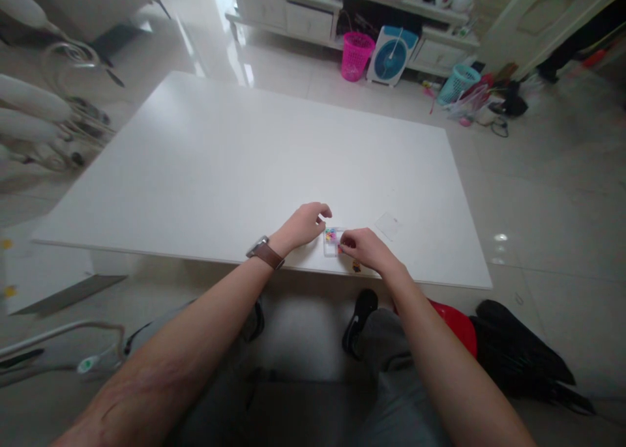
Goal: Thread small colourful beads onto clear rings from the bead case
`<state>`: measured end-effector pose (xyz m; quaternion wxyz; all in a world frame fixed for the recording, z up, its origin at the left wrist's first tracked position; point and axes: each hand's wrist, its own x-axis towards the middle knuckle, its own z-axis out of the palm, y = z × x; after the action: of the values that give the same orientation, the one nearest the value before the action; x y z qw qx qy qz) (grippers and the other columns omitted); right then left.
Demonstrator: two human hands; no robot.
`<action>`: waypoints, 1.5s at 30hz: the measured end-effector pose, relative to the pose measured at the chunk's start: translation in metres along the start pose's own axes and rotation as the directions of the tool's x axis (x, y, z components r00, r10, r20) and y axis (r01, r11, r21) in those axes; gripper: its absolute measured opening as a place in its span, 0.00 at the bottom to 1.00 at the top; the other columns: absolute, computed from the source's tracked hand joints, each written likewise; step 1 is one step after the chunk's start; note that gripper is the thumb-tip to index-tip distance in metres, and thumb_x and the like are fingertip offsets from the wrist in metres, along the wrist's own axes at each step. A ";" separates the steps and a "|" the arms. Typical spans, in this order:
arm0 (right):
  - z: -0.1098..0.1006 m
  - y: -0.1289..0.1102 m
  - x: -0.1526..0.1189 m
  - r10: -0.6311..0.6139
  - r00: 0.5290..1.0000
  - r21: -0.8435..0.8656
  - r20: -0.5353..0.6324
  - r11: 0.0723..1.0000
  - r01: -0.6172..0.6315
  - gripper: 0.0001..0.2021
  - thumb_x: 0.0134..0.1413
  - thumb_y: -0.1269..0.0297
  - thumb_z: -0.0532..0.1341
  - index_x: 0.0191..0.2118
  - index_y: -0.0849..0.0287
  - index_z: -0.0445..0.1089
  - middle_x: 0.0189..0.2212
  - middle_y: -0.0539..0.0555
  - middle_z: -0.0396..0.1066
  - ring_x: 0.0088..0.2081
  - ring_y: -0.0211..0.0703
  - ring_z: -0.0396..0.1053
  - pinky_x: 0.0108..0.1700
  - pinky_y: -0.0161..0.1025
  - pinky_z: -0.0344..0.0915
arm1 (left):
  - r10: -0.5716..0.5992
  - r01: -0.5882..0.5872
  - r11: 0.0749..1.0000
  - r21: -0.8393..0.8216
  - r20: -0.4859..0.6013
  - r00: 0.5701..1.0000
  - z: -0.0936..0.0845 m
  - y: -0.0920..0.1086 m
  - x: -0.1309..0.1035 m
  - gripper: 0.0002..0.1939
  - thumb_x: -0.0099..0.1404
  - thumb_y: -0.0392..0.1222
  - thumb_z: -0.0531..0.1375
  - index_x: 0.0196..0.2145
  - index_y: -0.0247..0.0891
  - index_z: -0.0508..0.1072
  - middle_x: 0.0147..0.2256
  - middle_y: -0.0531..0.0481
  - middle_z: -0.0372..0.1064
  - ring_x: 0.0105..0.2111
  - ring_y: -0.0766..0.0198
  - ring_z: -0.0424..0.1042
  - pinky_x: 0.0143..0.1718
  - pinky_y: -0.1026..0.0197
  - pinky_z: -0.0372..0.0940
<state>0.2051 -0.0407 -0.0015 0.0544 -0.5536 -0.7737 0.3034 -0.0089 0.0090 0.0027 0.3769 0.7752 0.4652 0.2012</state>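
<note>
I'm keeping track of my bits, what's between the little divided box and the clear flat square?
Head view: your right hand by the divided box, then bare tabletop up to the clear square.

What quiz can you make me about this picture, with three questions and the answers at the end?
1. Which wrist wears the watch?
A) Left
B) Right
C) Neither

2. True or false: the pink basket stands next to the blue and white fan.

3. Fill in the missing word: in the picture, the clear flat square lies on the table, to the ____ of the little divided box with coloured pieces in it.

Key: 1. A; 2. true; 3. right
</note>
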 end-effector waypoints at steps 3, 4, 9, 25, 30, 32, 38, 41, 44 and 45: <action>0.001 -0.001 0.003 -0.005 1.000 -0.041 0.027 0.999 0.006 0.04 0.56 0.70 0.64 0.32 0.58 0.77 0.28 0.51 0.76 0.29 0.38 0.68 0.35 0.33 0.58 | 0.016 -0.016 1.000 0.021 -0.012 1.000 0.000 -0.001 0.001 0.14 0.60 0.28 0.56 0.42 0.36 0.75 0.44 0.46 0.75 0.37 0.63 0.76 0.47 0.58 0.71; 0.001 -0.002 0.004 -0.007 1.000 -0.051 0.030 0.999 0.008 0.04 0.56 0.70 0.65 0.32 0.58 0.78 0.28 0.51 0.76 0.30 0.38 0.69 0.35 0.34 0.59 | 0.022 -0.022 1.000 0.021 -0.014 1.000 0.000 -0.001 0.001 0.14 0.60 0.28 0.56 0.42 0.36 0.75 0.44 0.46 0.75 0.37 0.63 0.76 0.47 0.58 0.71; 0.004 0.001 0.004 0.011 0.999 -0.089 0.045 0.996 -0.007 0.04 0.55 0.71 0.66 0.32 0.57 0.79 0.31 0.52 0.77 0.32 0.39 0.70 0.37 0.34 0.60 | 0.041 -0.041 0.999 0.022 -0.024 0.999 -0.001 -0.001 0.000 0.15 0.60 0.27 0.55 0.42 0.36 0.76 0.43 0.45 0.74 0.37 0.63 0.76 0.47 0.57 0.71; 0.007 -0.004 0.005 0.059 0.998 -0.189 0.022 0.981 -0.054 0.04 0.55 0.69 0.66 0.32 0.56 0.79 0.35 0.53 0.78 0.38 0.43 0.72 0.40 0.36 0.60 | 0.044 -0.043 0.998 0.056 -0.021 0.999 -0.003 0.002 0.000 0.13 0.61 0.28 0.55 0.41 0.36 0.76 0.43 0.46 0.74 0.37 0.63 0.76 0.47 0.57 0.70; 0.007 -0.006 0.005 0.119 0.992 -0.248 0.044 0.963 -0.104 0.05 0.57 0.66 0.65 0.35 0.54 0.80 0.37 0.53 0.79 0.41 0.43 0.73 0.42 0.35 0.61 | 0.059 -0.058 0.995 0.079 -0.015 0.998 0.000 0.000 0.000 0.12 0.62 0.29 0.56 0.41 0.36 0.76 0.42 0.46 0.74 0.36 0.63 0.76 0.46 0.57 0.71; 0.006 -0.007 0.005 0.140 0.989 -0.270 0.052 0.955 -0.121 0.05 0.58 0.66 0.65 0.35 0.54 0.80 0.38 0.54 0.79 0.42 0.44 0.74 0.43 0.35 0.61 | 0.058 -0.057 0.995 0.088 -0.011 0.998 0.000 0.001 -0.001 0.12 0.62 0.29 0.56 0.40 0.37 0.76 0.42 0.46 0.75 0.36 0.63 0.76 0.46 0.57 0.71; 0.004 -0.013 0.004 0.127 0.991 -0.334 0.037 0.936 -0.107 0.06 0.58 0.66 0.64 0.35 0.55 0.80 0.39 0.55 0.79 0.41 0.44 0.73 0.39 0.36 0.60 | 0.051 -0.051 0.992 0.114 0.000 0.999 0.000 0.001 -0.001 0.13 0.61 0.29 0.56 0.41 0.37 0.76 0.42 0.46 0.75 0.37 0.62 0.76 0.46 0.57 0.71; 0.005 -0.014 0.003 0.112 0.993 -0.357 0.022 0.929 -0.097 0.05 0.58 0.66 0.64 0.34 0.55 0.79 0.38 0.54 0.78 0.40 0.44 0.73 0.37 0.36 0.58 | 0.063 -0.063 0.992 0.112 -0.001 0.998 0.001 0.000 0.000 0.13 0.61 0.29 0.56 0.40 0.37 0.76 0.42 0.47 0.75 0.37 0.63 0.75 0.45 0.58 0.70; 0.007 -0.015 0.003 0.115 0.993 -0.366 0.015 0.925 -0.102 0.05 0.57 0.67 0.64 0.34 0.55 0.78 0.37 0.54 0.78 0.39 0.44 0.73 0.36 0.37 0.57 | 0.069 -0.069 0.992 0.108 0.004 0.998 0.002 0.000 0.000 0.12 0.62 0.29 0.56 0.40 0.37 0.76 0.42 0.47 0.75 0.36 0.63 0.75 0.45 0.57 0.70; 0.007 -0.015 0.003 0.107 0.994 -0.376 0.012 0.922 -0.094 0.04 0.57 0.67 0.64 0.34 0.56 0.78 0.37 0.54 0.78 0.39 0.44 0.73 0.36 0.37 0.57 | 0.068 -0.068 0.992 0.110 0.007 0.998 0.002 0.001 0.000 0.12 0.62 0.29 0.56 0.40 0.36 0.76 0.42 0.46 0.75 0.36 0.63 0.75 0.45 0.57 0.70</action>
<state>0.1886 -0.0437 -0.0005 -0.0805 -0.5877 -0.7888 0.1612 -0.0072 0.0082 0.0020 0.3275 0.8104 0.4484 0.1867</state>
